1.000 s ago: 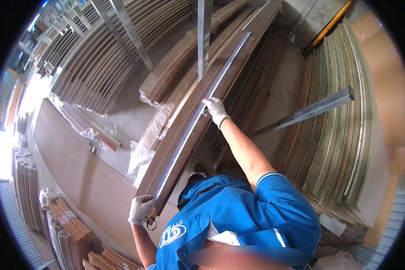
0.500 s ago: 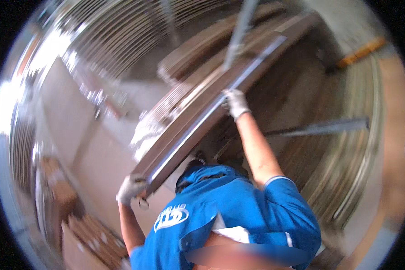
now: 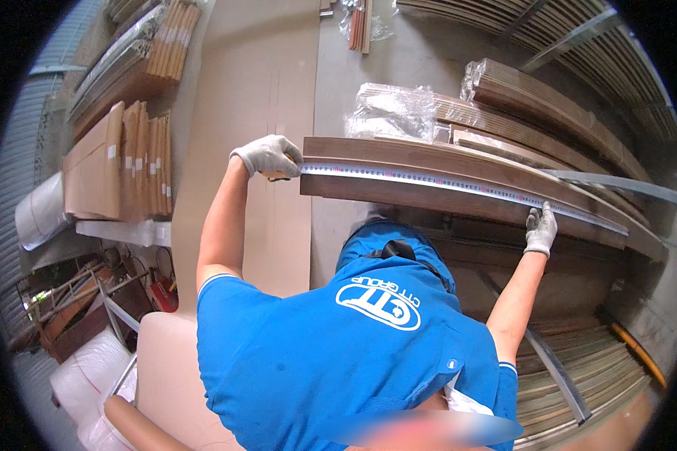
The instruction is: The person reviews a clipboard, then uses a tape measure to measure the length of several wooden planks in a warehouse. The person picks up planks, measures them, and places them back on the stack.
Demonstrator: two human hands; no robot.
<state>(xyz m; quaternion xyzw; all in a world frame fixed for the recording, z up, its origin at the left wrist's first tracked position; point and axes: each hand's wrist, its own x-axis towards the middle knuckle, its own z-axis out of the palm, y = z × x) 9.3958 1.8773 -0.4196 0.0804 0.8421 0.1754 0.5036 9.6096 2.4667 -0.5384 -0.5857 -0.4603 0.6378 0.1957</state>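
Observation:
A long dark brown board [image 3: 399,154] lies across in front of me, with a white tape measure blade [image 3: 421,179] stretched along its face. My left hand [image 3: 269,155], in a pale work glove, is closed around the yellowish tape measure case [image 3: 278,177] at the board's left end. Farther right, my gloved right hand [image 3: 540,231] has its fingers curled at the board's near edge, fingertips on the blade. The blade runs on past that hand toward the board's far right end.
Plastic-wrapped brown boards [image 3: 557,98] are stacked beyond the measured board. A metal bar [image 3: 609,183] crosses them at right. Slatted boards [image 3: 579,368] lie low on the right. Flat cardboard [image 3: 252,83] stretches ahead on the left, past wrapped packs [image 3: 147,161] and bubble-wrap rolls [image 3: 94,383].
The view has turned, so the board now runs nearly level instead of steeply slanted. My right hand is farther along the blade; my left hand stays at the board's left end.

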